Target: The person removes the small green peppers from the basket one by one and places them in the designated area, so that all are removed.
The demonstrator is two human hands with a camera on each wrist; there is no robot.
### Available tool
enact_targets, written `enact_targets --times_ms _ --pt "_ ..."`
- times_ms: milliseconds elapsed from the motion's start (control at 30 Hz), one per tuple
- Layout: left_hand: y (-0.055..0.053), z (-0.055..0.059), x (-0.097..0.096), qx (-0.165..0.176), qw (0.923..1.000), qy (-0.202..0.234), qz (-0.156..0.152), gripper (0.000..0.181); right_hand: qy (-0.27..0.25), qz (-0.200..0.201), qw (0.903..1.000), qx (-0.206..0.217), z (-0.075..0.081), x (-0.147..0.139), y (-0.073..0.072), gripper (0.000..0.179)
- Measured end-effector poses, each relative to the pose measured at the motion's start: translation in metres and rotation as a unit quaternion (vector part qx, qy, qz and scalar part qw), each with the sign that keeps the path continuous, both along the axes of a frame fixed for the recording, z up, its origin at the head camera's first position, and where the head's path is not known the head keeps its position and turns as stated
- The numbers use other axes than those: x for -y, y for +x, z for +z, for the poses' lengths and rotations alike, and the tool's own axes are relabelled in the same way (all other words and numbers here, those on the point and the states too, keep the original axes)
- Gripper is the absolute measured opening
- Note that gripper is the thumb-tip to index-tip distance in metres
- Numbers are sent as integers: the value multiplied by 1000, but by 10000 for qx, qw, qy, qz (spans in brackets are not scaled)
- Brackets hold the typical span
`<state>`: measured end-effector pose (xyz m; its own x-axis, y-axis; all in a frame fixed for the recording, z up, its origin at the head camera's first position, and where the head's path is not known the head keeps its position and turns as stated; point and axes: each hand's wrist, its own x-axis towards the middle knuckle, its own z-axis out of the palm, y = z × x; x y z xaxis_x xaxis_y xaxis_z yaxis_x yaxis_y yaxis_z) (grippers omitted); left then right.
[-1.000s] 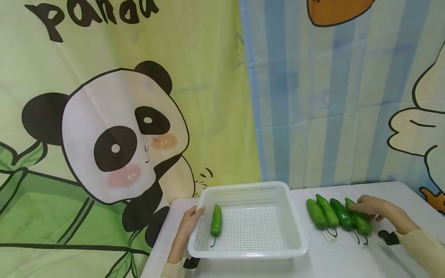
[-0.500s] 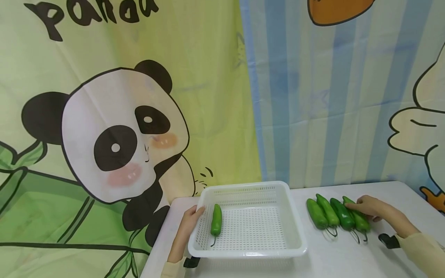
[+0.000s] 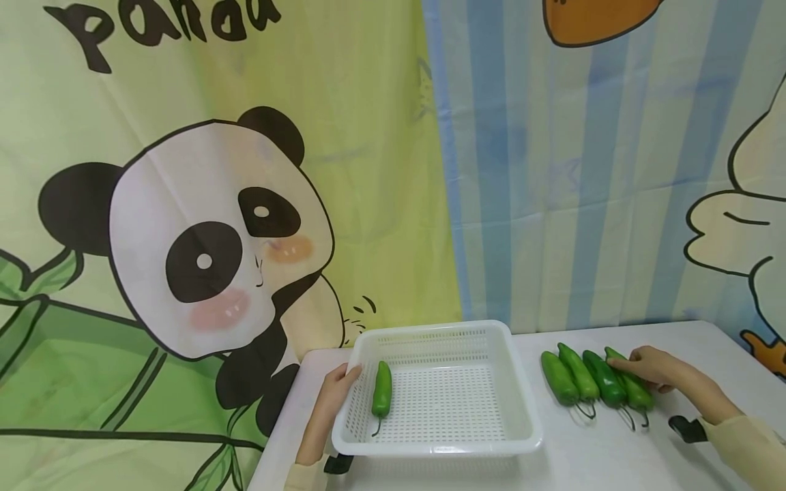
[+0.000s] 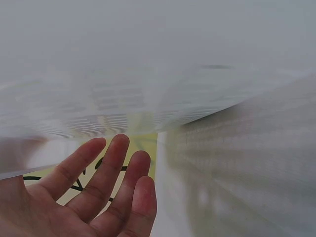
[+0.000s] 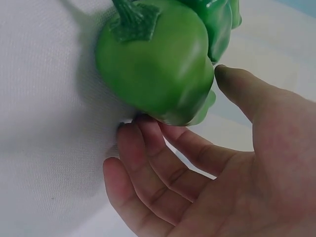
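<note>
A white plastic basket (image 3: 437, 449) with a slotted floor stands on the table. My left hand (image 3: 335, 391) holds its left rim, thumb over the edge; in the left wrist view the fingers (image 4: 114, 160) extend beneath the basket wall. Inside, toward the left, lies one green pepper (image 3: 383, 390). Right of the basket several green peppers lie side by side, stems toward me. My right hand (image 3: 658, 366) holds the rightmost green pepper (image 3: 640, 393), thumb (image 5: 239, 86) on one side and fingers tucked against the other. A darker green pepper (image 3: 604, 377) lies directly beside it.
Two lighter green peppers, the outer one (image 3: 559, 378) nearest the basket, complete the row's left end. The white-covered table (image 3: 589, 457) backs onto a printed curtain (image 3: 393, 204) with a panda. A dark strap piece (image 3: 688, 428) sits at my right wrist.
My right hand and the rightmost pepper have shifted slightly left, closing up against the darker pepper, then stayed put. The left hand and basket have not moved.
</note>
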<state>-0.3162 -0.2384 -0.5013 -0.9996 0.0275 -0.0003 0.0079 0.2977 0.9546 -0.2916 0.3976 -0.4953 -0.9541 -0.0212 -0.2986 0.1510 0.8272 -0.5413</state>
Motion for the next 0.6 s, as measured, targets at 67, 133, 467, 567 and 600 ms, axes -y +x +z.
enact_targets --times_ms 67,133,467,567,600 --pt "0 0 0 5 10000 -10 10 50 17 -13 10000 -19 -1 -1 0 67" --pt "-1 0 0 0 10000 -20 11 50 43 -28 10000 -32 -2 -1 0 73" --pt "-1 -1 1 -34 10000 -32 10 51 288 3 9993 -256 -1 2 4 85" --pt "-1 -1 1 -28 10000 -29 17 50 429 85 9981 -444 2 5 7 82" --pt "-2 -1 1 -28 10000 -29 16 50 475 105 9975 -504 2 6 7 80"
